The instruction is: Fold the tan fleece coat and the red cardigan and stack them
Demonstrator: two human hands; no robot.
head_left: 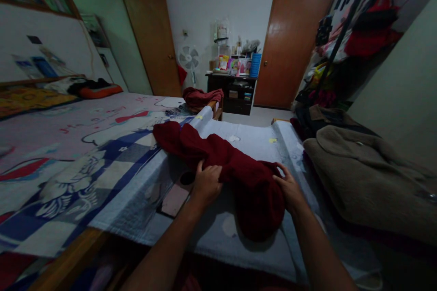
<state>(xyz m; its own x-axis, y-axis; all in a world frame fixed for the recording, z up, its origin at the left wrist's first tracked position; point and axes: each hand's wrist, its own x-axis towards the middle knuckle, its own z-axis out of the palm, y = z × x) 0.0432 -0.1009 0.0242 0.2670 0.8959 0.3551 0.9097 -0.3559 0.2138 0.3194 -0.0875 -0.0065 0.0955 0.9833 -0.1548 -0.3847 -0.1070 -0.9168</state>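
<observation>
A dark red knitted garment (235, 159) lies bunched lengthwise across a light blue sheet (218, 243). Its far left end reaches over toward the patterned bed cover, and its near right part bulges into a rounded fold. My left hand (207, 184) grips the garment's lower edge near the middle, fingers curled into the cloth. At the right end, my right hand (287, 184) pinches the edge of the cloth between thumb and fingers. The garment's exact kind cannot be made out while it is folded over.
Left is a bed with a pink and blue patterned cover (102, 122). A folded brown coat (362, 168) lies at the right on other clothes. A reddish cloth (203, 96) rests by a wooden bed post. Behind stand a fan (189, 57) and a dark cabinet (218, 84).
</observation>
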